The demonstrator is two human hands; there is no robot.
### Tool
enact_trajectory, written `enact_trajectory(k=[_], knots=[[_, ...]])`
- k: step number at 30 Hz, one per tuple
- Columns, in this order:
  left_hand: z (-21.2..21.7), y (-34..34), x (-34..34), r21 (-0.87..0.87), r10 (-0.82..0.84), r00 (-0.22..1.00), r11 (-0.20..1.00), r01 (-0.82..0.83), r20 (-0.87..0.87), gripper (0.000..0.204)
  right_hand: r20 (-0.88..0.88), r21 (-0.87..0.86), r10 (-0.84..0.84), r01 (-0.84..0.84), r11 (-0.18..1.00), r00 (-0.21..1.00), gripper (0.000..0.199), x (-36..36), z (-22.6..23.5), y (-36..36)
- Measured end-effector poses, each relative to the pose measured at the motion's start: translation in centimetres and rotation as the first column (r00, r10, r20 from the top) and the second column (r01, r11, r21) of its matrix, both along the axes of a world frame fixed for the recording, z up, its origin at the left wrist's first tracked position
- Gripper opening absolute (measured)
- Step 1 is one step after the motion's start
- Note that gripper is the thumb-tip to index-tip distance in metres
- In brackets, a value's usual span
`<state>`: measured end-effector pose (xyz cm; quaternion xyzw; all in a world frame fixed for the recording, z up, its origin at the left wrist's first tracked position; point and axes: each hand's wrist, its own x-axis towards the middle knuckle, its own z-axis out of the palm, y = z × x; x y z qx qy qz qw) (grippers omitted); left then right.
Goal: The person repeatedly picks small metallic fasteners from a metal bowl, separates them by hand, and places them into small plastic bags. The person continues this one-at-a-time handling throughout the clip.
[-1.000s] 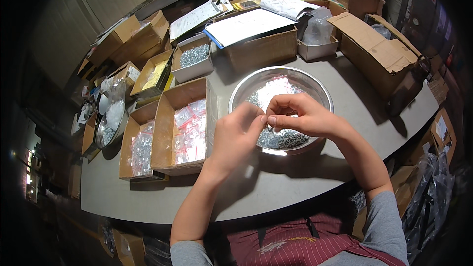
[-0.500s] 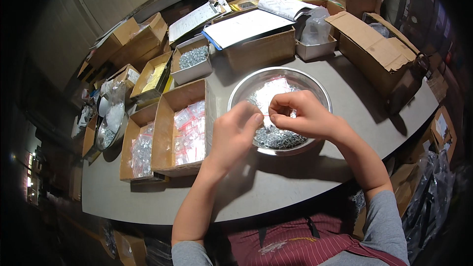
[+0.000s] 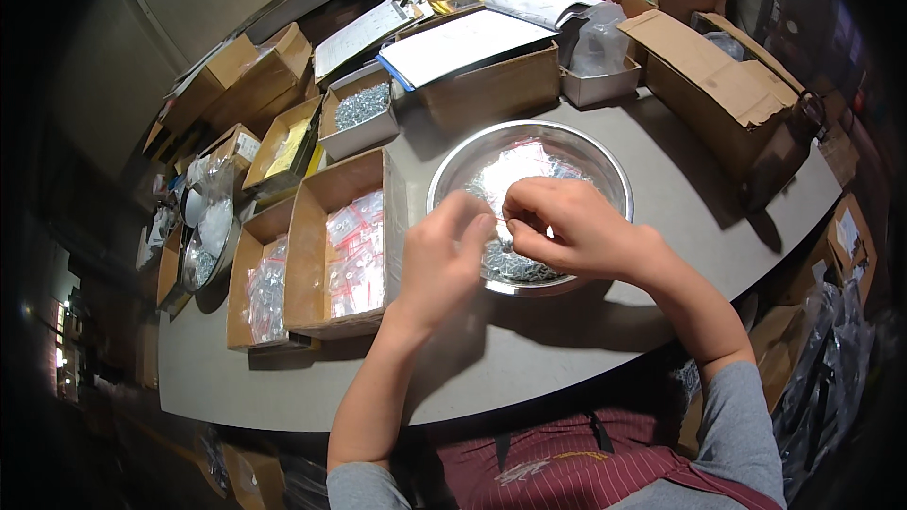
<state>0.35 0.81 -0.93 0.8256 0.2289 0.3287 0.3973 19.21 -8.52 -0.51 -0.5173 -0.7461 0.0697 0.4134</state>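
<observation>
Over a steel bowl: left hand and right hand, fingertips close together

Left hand: blurred, fingers bent toward the thumb; whether it grips anything cannot be told. Right hand: thumb and forefinger curled together; any piece between them is too hidden to tell. Steel bowl: round, set on the grey surface, below both hands; contents, small metal hardware and glare-washed packets. Left of the bowl: one long cardboard tray, holding red-striped clear plastic bags; beside it, one narrower tray of bagged hardware. Beyond: one white-sided box of small metal parts; one clipboard bearing white paper, atop a brown carton. Right: one flapped cardboard box.
</observation>
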Motion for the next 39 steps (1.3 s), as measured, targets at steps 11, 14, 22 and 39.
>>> enact_trajectory(k=[11,14,22,39], knots=[[-0.6,0.4,0.0,-0.564,-0.148,0.943,0.77,0.299,0.298,0.02,-0.581,-0.115,0.139,-0.251,0.961,0.802,0.02,0.8,1.3,-0.1],[0.2,-0.6,0.1,-0.712,-0.164,0.922,0.593,0.376,0.351,0.022,-0.444,0.066,0.284,-0.285,0.956,0.85,0.024,1.2,2.0,0.2],[1.3,-0.2,-0.6,-0.653,-0.301,0.944,0.689,0.315,0.138,0.032,-0.581,-0.191,0.085,-0.237,0.953,0.81,0.023,1.2,1.1,0.1],[1.6,0.4,-1.5,-0.471,-0.218,0.975,0.856,0.214,0.046,0.022,-0.614,-0.253,0.044,-0.249,0.935,0.788,0.023,1.2,0.9,0.3]])
